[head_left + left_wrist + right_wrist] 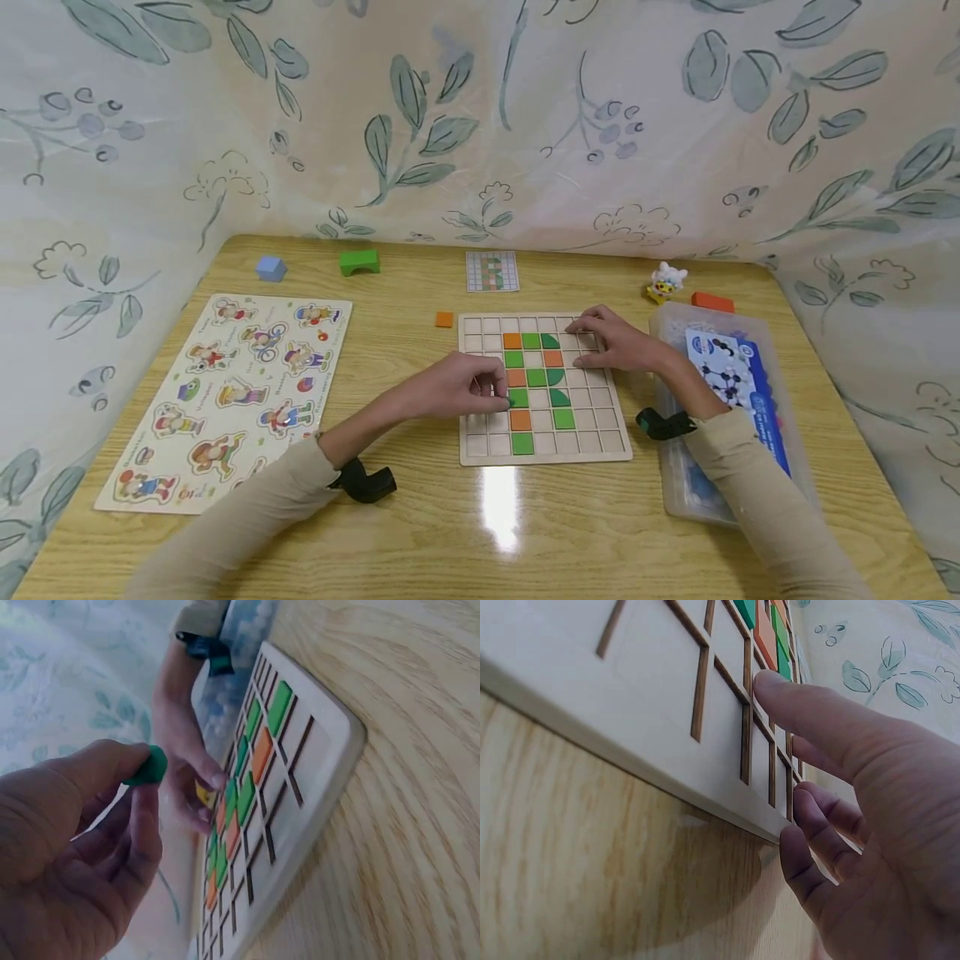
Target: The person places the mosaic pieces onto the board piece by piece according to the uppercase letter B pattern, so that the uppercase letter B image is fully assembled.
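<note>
A wooden grid board [617,450] lies in the middle of the table, with several green and orange tiles set in its squares. My left hand [501,396] hovers at the board's left side and pinches a dark green piece [517,398] between thumb and fingertips. In the left wrist view the green piece [148,766] sits at the tips of the left hand [142,784], above the board [322,761]. My right hand [596,342] rests flat on the board's upper right part. In the right wrist view one finger [810,712] presses the board [630,690] and the others lie along its edge.
A picture puzzle board [225,392] lies at the left. At the back stand a blue block [271,268], a green arch block [359,262], a pattern card [492,271], a small toy figure [665,281] and a red block [712,302]. An orange tile [444,319] lies loose. A plastic box [720,400] sits right.
</note>
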Demonstrator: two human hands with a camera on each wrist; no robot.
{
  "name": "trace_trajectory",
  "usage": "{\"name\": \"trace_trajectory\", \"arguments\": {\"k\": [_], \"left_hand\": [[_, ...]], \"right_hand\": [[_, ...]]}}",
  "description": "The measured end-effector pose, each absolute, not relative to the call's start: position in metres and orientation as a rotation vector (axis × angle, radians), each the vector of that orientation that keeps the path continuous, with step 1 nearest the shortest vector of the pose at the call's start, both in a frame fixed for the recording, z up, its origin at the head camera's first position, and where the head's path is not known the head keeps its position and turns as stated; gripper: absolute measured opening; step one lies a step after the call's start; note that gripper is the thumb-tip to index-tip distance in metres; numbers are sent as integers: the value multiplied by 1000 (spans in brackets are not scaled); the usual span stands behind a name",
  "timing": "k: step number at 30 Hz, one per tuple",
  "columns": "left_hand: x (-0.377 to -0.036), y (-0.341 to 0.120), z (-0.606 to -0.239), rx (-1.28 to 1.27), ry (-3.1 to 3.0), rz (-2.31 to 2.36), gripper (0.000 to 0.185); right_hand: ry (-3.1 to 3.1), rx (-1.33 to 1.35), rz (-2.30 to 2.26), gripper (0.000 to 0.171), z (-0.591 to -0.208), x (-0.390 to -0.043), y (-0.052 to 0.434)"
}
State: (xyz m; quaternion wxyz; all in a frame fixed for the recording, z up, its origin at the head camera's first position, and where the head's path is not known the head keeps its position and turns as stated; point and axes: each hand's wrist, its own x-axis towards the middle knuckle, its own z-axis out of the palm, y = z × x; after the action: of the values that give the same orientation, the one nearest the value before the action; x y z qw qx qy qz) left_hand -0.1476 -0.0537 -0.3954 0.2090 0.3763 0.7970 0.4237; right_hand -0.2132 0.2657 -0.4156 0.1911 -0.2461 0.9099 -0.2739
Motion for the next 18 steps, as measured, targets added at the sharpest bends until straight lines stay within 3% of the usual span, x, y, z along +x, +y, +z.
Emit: {"name": "trace_trajectory", "arguments": {"k": [7,18], "left_hand": [[-145,-44,-392,1227,2081,1125,27],[-145,-6,-402,1427,2078,807,20]], "right_hand": [[2559,-686,-749,51,-419,-214,265],[2569,-682,-736,51,-420,-216,267]]}}
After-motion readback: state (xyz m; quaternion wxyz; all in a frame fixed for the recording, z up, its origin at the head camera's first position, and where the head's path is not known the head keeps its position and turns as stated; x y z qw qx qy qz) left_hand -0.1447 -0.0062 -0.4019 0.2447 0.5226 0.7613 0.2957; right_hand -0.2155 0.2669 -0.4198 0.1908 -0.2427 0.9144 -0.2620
